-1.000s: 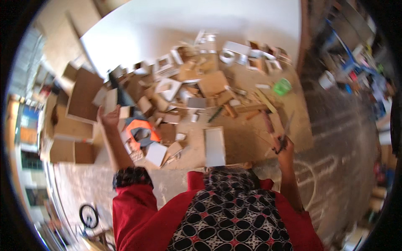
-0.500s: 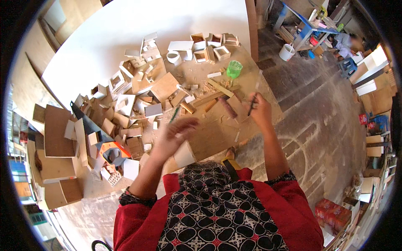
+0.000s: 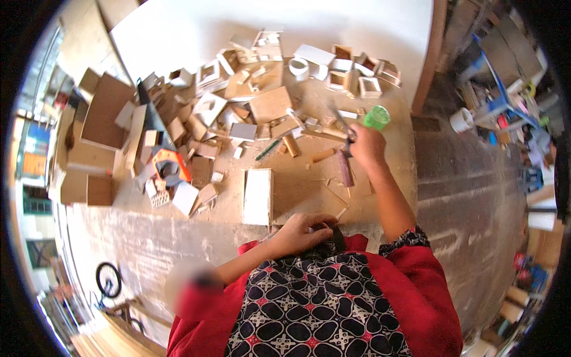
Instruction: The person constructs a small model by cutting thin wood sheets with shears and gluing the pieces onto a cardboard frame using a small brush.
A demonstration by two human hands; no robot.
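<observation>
My right hand (image 3: 367, 144) is closed round what look like dark scissors (image 3: 345, 124), their blades angled toward the back of the table, just left of a green plastic cup (image 3: 376, 117). A maroon cylindrical piece (image 3: 345, 168) lies below that hand. My left hand (image 3: 306, 232) is low against my clothing at the table's front edge, fingers curled by a dark strap; what they hold, if anything, is hidden. A white rectangular wooden piece (image 3: 257, 196) lies just above it.
The worktable (image 3: 297, 208) carries several wood offcuts (image 3: 269, 102), white miniature boxes (image 3: 370, 87), an orange-handled saw (image 3: 171, 168) and, at left, cardboard-coloured boards (image 3: 106, 110). A white bucket (image 3: 461, 119) stands right, a bicycle wheel (image 3: 108, 279) lower left.
My left hand has come from the pile at left down to the front edge by my body. My right hand has moved up and inward with the tool, toward the green cup.
</observation>
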